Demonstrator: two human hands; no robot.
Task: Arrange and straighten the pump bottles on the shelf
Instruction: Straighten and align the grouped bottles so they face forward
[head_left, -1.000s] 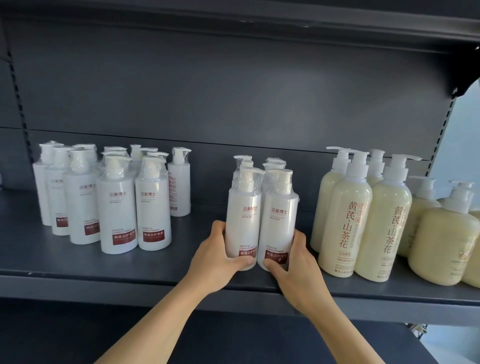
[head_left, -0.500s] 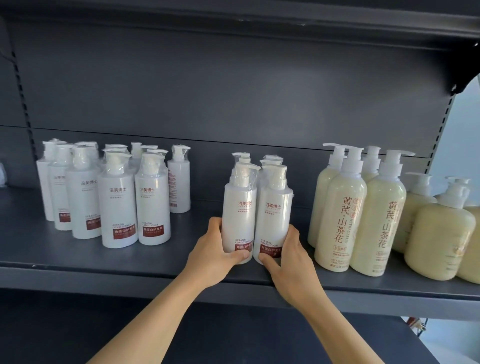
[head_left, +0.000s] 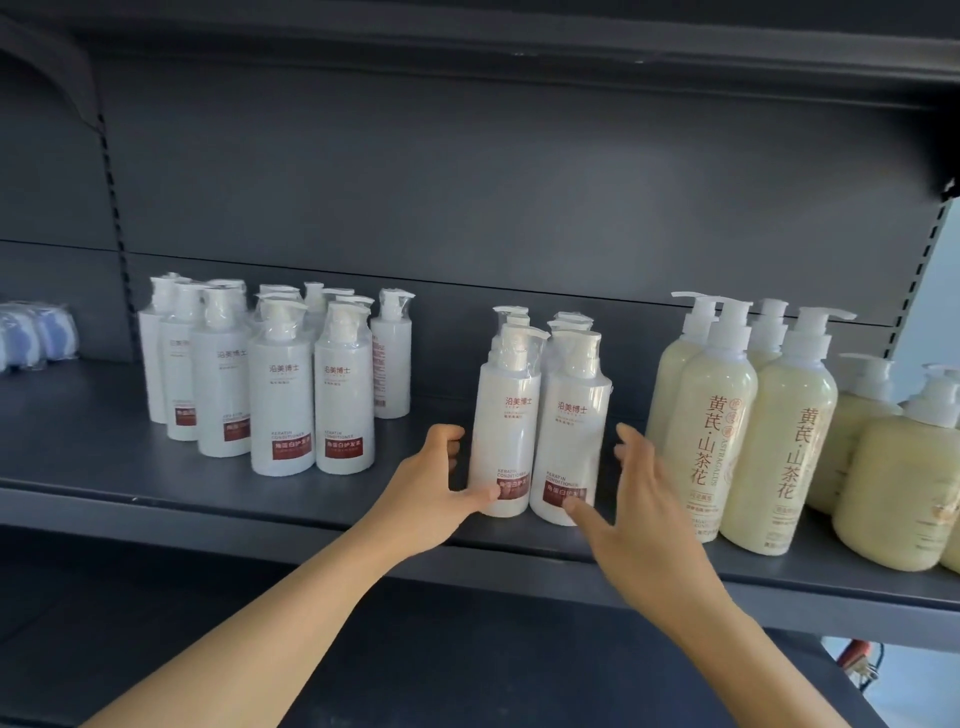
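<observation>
**White pair flanked by both hands, mid-shelf**

Grey metal shelf (head_left: 156, 488) carries three bottle groups: cream bottles (head_left: 711, 436) at right, white cluster (head_left: 283, 395) at left, white pair (head_left: 540, 431) between, upright near front edge. Left hand (head_left: 434, 493) cups pair's left bottle, thumb on label. Right hand (head_left: 631, 499) spread open w/ only thumb at right bottle, fingers apart from it. Left is nearer.
</observation>
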